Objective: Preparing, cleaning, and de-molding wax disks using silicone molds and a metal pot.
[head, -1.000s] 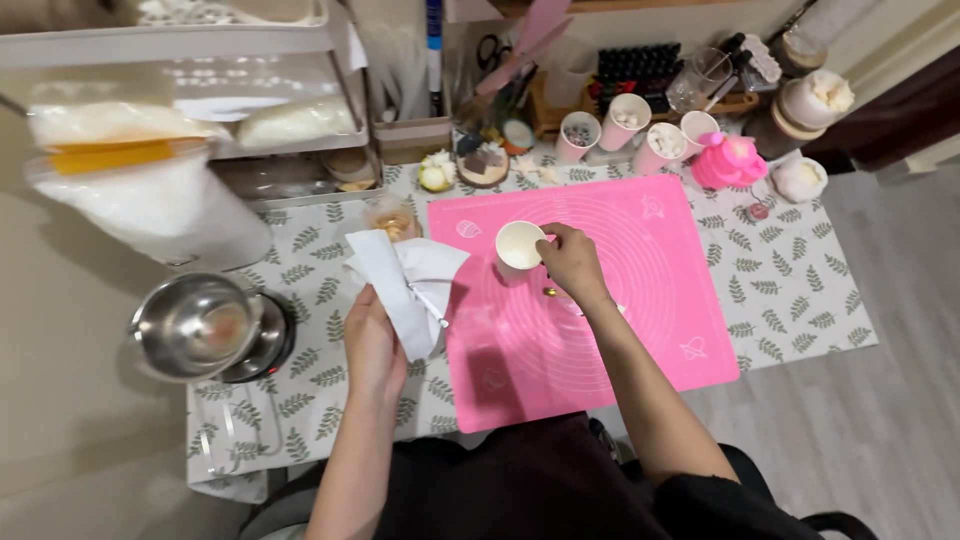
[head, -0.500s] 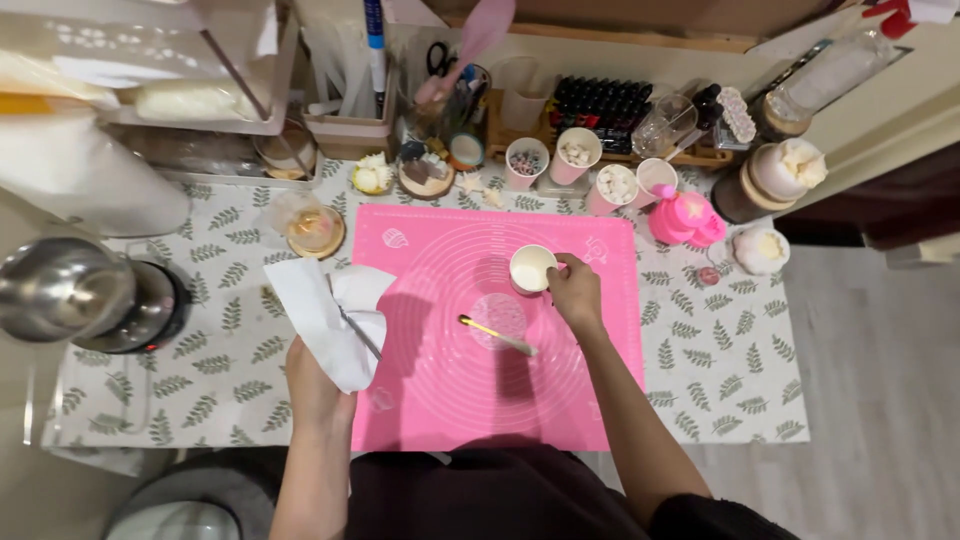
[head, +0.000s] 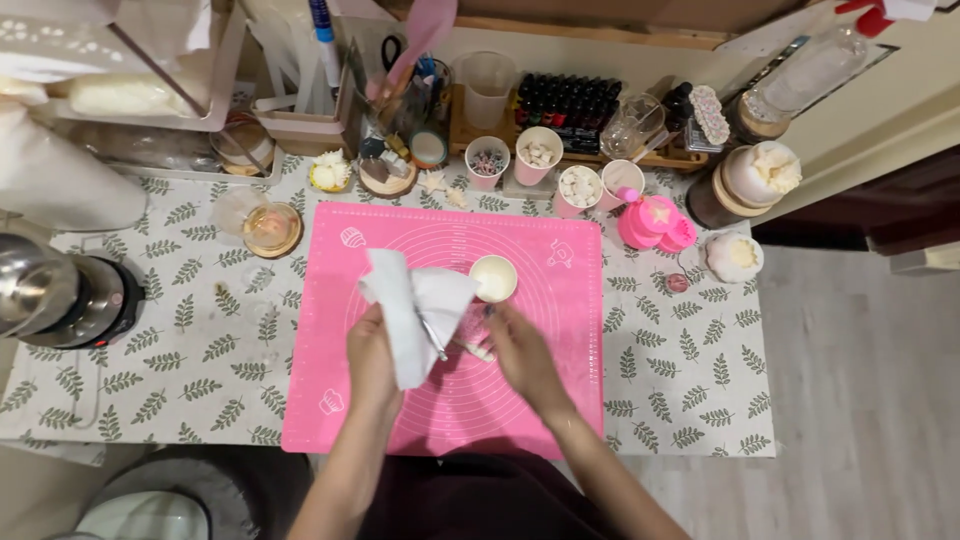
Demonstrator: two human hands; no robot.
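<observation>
**Wiping a small tool over the pink mat**

Working surface: table with a leaf-print cloth point(head: 690, 370), pink silicone mat point(head: 560, 390) laid flat in the middle. Pale wood-look floor on the right, cream wall at the back.

Left hand point(head: 372, 352): fingers curled shut around a crumpled white cloth point(head: 412, 305), held over the mat's centre. Cloth sticks up and out past the fingers.

Right hand point(head: 520, 345): fingers pinched narrow on a thin tool point(head: 434, 340). The tool's far end runs into the cloth, so tool and cloth touch. Can't tell what kind of tool it is, too small. Both hands close together, just above the mat.

Small white cup point(head: 493, 278): one, upright on the mat, just beyond the right hand, not touched.

Counts at the back edge:
- four pink cups point(head: 539, 152) with small bits inside, in a loose row
- one pink dispenser-like thing point(head: 655, 220) right of the mat
- one rack of dark little bottles point(head: 566, 100)
- one clear measuring jug point(head: 487, 85)
- one round glass dish point(head: 271, 228) left of the mat
- one steel bowl on a black base point(head: 60, 295) at the far left, well apart from the hands
</observation>
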